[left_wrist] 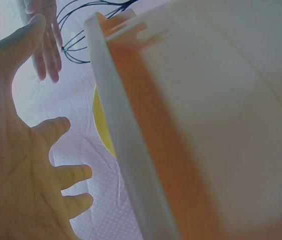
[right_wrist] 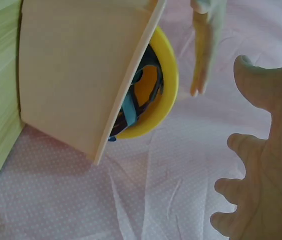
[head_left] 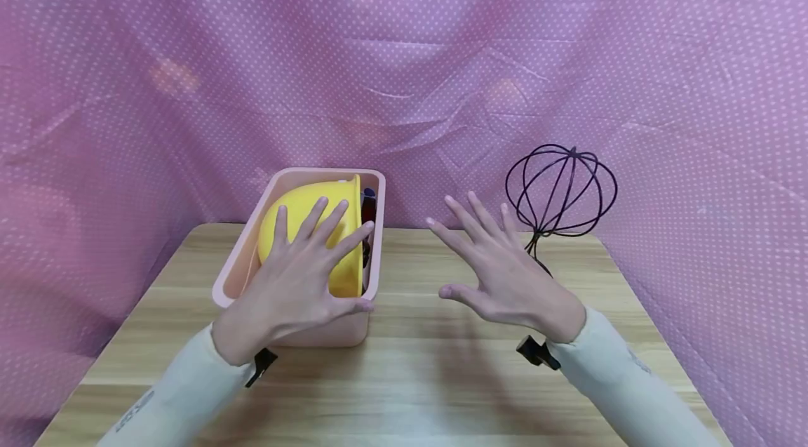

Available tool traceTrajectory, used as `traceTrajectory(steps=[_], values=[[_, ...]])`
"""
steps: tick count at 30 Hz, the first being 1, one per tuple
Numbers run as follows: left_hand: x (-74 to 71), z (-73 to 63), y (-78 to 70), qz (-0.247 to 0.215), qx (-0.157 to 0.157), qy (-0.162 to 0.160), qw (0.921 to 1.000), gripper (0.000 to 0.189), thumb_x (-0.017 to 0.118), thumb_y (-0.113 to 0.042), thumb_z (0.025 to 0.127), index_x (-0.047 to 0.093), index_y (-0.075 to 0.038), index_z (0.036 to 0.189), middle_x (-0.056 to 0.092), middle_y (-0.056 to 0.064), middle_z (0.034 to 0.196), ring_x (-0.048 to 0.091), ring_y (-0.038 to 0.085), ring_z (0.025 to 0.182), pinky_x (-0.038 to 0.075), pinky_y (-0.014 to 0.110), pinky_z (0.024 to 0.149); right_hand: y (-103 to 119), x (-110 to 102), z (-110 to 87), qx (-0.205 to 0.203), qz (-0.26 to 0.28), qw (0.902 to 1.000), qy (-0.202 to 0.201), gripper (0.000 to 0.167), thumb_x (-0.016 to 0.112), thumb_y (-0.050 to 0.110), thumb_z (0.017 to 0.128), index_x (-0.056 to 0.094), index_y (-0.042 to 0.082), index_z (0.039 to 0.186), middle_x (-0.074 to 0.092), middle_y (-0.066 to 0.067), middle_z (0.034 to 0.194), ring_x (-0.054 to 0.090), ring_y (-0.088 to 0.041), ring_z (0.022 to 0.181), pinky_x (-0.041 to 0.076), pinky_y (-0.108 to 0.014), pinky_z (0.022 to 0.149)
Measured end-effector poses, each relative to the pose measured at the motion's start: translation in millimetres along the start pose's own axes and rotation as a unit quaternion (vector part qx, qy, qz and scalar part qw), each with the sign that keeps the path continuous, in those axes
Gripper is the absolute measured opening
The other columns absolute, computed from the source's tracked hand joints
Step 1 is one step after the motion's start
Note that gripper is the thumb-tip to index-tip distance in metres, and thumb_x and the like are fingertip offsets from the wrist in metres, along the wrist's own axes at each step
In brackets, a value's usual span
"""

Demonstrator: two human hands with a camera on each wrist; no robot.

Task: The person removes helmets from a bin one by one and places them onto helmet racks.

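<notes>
My left hand (head_left: 297, 285) is held with spread, straight fingers above a pink plastic bin (head_left: 341, 331), overlapping it in the head view. Tilted on its side inside the bin is a yellow hard hat (head_left: 346, 278); dark straps (right_wrist: 130, 107) show within its shell in the right wrist view. To the right, my right hand (head_left: 508, 278) hovers over the table, fingers spread and nothing in its grasp. Just behind it stands a black wire stand (head_left: 536, 233) with a balloon-shaped top, its lower part hidden by that hand.
A wood-grain table (head_left: 404, 377) lies under everything. Pink polka-dot cloth (head_left: 404, 82) hangs behind and along both sides. Small dark items (head_left: 368, 205) are tucked along the bin's right inner wall. Each wrist carries a small black camera mount (head_left: 536, 351).
</notes>
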State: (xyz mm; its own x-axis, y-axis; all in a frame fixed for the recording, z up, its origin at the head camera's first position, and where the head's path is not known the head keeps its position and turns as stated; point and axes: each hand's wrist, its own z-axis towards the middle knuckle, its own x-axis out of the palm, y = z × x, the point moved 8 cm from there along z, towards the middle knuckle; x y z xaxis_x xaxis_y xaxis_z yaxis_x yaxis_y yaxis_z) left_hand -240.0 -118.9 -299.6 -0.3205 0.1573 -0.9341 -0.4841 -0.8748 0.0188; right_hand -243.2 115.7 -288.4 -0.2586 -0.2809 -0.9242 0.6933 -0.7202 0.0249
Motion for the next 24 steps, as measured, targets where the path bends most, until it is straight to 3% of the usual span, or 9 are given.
traceTrajectory(steps=[11, 16, 24], values=[[0.2, -7.7, 13.5, 0.001, -0.020, 0.000, 0.9998, 0.102, 0.057, -0.088, 0.075, 0.021, -0.044, 0.160, 0.021, 0.007, 0.171, 0.010, 0.037, 0.160, 0.000, 0.077, 0.121, 15.8, 10.6, 21.6, -0.010, 0.048, 0.9987, 0.008, 0.085, 0.049, 0.074, 0.092, 0.021, 0.035, 0.163, 0.006, -0.004, 0.174, -0.004, -0.033, 0.161, 0.001, -0.075, 0.123], [-0.8, -14.6, 24.2, 0.001, -0.030, -0.004, 0.9995, 0.103, 0.060, -0.085, 0.076, 0.023, -0.041, 0.161, 0.021, 0.009, 0.171, 0.014, 0.039, 0.158, -0.001, 0.076, 0.121, 22.9, 21.2, 30.8, -0.013, 0.054, 0.9982, 0.022, 0.087, 0.056, 0.067, 0.093, 0.015, 0.036, 0.163, 0.003, -0.002, 0.174, -0.003, -0.035, 0.161, 0.000, -0.073, 0.124], [-0.7, -29.4, 45.8, -0.019, -0.057, -0.006, 0.9982, 0.104, 0.061, -0.084, 0.077, 0.022, -0.038, 0.162, 0.021, 0.014, 0.170, 0.014, 0.043, 0.157, 0.003, 0.084, 0.115, 30.8, 33.9, 41.3, -0.013, 0.064, 0.9973, 0.032, 0.091, 0.057, 0.066, 0.093, 0.011, 0.032, 0.164, 0.003, -0.002, 0.174, -0.005, -0.029, 0.162, 0.001, -0.071, 0.125]])
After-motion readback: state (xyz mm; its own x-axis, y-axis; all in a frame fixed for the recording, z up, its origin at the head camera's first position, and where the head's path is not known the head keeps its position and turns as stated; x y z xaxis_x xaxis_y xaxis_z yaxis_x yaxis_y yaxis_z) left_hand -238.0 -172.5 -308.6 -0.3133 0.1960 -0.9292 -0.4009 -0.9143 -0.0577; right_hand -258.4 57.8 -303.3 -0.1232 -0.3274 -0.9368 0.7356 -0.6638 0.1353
